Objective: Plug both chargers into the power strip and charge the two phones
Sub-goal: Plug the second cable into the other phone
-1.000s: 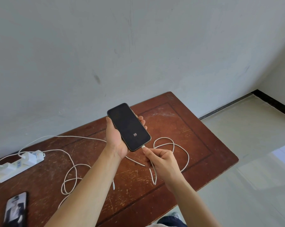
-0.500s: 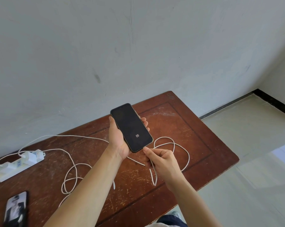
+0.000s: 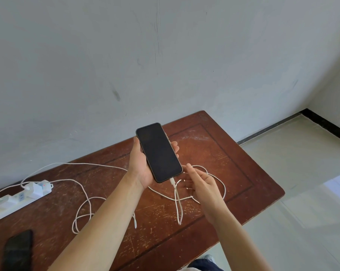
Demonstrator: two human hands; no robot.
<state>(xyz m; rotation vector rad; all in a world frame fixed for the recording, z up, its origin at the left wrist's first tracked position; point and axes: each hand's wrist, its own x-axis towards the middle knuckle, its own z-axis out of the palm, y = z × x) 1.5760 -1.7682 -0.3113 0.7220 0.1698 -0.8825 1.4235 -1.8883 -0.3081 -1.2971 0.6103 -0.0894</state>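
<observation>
Your right hand has let go of the cable, fingers now spread apart. Your left hand grips the dark-screened phone above the table, plug seated.

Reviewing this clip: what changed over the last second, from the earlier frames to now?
The right hand let go of the cable plug and opened, drawing slightly back; the plug now sits in the bottom of the phone. The small mark on the phone's screen is gone; the screen is dark. The left hand keeps gripping the phone. The power strip and second phone have not moved.
</observation>
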